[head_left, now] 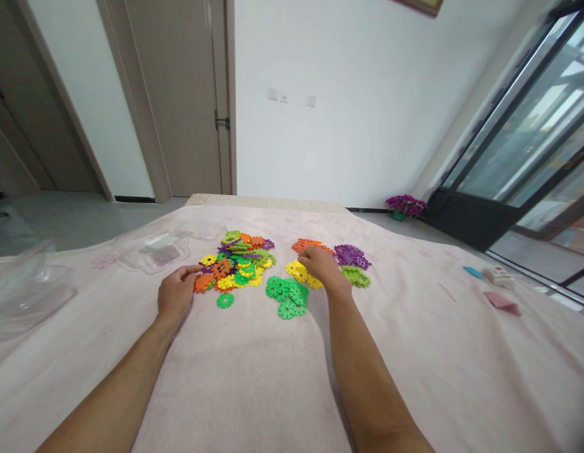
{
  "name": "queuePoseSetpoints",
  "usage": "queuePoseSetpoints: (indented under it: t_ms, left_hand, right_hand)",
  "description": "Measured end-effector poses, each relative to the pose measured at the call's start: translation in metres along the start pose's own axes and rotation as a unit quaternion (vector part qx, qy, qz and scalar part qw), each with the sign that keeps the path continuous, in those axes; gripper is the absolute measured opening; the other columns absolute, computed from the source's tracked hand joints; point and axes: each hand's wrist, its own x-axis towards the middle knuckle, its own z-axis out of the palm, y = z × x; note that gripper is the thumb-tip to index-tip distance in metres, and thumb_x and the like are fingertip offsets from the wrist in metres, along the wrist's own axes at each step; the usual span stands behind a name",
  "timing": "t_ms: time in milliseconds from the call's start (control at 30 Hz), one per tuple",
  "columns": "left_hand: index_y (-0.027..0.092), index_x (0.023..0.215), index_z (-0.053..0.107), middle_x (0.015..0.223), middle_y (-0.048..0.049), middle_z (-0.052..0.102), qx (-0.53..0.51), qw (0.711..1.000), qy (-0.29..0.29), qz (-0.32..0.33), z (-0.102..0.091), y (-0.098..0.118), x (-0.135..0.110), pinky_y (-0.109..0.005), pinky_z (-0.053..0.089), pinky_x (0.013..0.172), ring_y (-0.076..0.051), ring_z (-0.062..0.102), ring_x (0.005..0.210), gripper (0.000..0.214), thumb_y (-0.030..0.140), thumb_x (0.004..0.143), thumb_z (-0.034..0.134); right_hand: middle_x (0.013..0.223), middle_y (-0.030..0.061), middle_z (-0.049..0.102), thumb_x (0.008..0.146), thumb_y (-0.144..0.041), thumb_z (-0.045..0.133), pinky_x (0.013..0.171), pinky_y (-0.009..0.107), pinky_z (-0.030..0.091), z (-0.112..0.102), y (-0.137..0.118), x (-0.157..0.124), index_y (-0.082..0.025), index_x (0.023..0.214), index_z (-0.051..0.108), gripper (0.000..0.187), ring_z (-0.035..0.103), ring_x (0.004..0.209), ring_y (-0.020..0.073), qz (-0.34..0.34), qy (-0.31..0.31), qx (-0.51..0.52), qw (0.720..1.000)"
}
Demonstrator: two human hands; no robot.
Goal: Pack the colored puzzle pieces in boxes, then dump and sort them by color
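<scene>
My left hand point(175, 293) rests at the left edge of a mixed pile of flat plastic snowflake discs point(244, 248). Its fingers reach out and touch the pile beside an orange disc point(203, 283); no firm grip shows. My right hand point(324, 267) is over the sorted heaps, its fingers curled in a pinch by the orange discs point(307, 244). What lies between those fingertips is hidden. Under and beside that hand are yellow discs point(298, 272). Green discs point(288, 296) form a heap nearer me, and one green disc point(225, 301) lies alone.
Purple discs point(352, 255) and lime-green discs point(356, 276) lie right of my right hand. Clear plastic containers point(25, 289) stand at the left on the pink tablecloth point(244, 390). A white box point(499, 277), a blue piece point(473, 272) and a pink piece point(502, 303) lie far right.
</scene>
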Motion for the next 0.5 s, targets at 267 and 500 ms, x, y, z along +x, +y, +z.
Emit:
queuePoseSetpoints:
  t_ms: [267,500]
  left_hand:
    - [0.026,0.106,0.079,0.100,-0.0042,0.079,-0.031,0.999,-0.006,-0.016,-0.001,0.005,-0.002,-0.034,0.052,0.082,-0.024,0.070,0.089,0.035,0.034,0.081,0.056]
    - [0.027,0.106,0.079,0.104,-0.0042,0.079,-0.018,0.999,-0.015,-0.024,0.000,0.004,-0.002,-0.034,0.050,0.083,-0.025,0.070,0.091,0.034,0.037,0.083,0.056]
  right_hand:
    - [0.149,0.0084,0.056,0.093,-0.024,0.060,0.112,0.039,0.040,0.056,-0.053,-0.003,-0.022,0.123,0.072,0.032,0.049,0.134,0.0250,-0.239,0.012,0.018,0.971]
    - [0.159,0.0084,0.044,0.092,-0.023,0.060,0.121,0.044,0.031,0.081,-0.070,-0.005,-0.019,0.132,0.065,0.041,0.034,0.145,0.0272,-0.258,0.018,-0.005,0.966]
